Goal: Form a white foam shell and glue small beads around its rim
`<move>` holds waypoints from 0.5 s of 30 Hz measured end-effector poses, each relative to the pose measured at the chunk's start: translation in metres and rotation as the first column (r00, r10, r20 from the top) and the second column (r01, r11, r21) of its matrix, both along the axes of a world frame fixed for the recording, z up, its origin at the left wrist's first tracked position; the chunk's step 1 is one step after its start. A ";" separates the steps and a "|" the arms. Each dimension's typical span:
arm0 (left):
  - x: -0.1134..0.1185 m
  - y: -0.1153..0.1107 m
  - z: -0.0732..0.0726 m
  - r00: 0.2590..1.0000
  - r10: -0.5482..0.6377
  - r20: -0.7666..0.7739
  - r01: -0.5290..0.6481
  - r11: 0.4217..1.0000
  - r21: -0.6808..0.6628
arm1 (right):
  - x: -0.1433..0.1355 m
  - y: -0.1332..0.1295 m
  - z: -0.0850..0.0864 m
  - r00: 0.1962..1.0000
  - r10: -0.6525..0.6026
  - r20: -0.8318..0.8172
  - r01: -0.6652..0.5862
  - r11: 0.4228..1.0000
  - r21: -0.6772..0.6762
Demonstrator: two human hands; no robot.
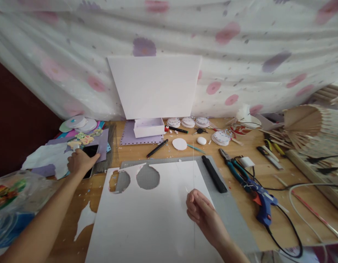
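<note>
My left hand (80,161) reaches over a dark phone (90,150) and crumpled white paper (46,159). Its fingers are curled, with the thumb stretched to the right across the phone. A small whitish bit shows by the fingertips, and I cannot make out what they hold. My right hand (200,209) pinches a thin, straight, wire-like strand (193,164) upright above a large white sheet (149,226). Two round holes are cut near the sheet's far left edge, and a grey cutting mat (226,215) lies under it.
A black tube-like object (214,174), pliers (234,166) and a blue glue gun (264,206) with its cable lie to the right. Behind are a white box (149,128), a marker (157,148), a white disc (179,144) and a standing white board (155,87). Clear strips (110,146) lie left.
</note>
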State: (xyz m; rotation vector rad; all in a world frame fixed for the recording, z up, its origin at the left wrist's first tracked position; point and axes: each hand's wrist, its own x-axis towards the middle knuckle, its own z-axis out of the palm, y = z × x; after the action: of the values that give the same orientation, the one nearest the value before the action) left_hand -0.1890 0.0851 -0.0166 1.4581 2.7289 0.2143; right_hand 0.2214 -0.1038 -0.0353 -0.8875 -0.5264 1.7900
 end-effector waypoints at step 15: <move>0.184 -0.112 0.070 0.001 -0.533 0.846 0.338 0.796 0.502 | -0.044 0.010 0.025 0.963 0.199 0.180 -0.228 0.961 0.156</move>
State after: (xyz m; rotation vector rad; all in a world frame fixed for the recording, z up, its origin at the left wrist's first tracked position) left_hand -0.0048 -0.0266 0.0530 1.3226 1.0732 0.9642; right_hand 0.1771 -0.0938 -0.0105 -0.8847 -0.9022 1.8393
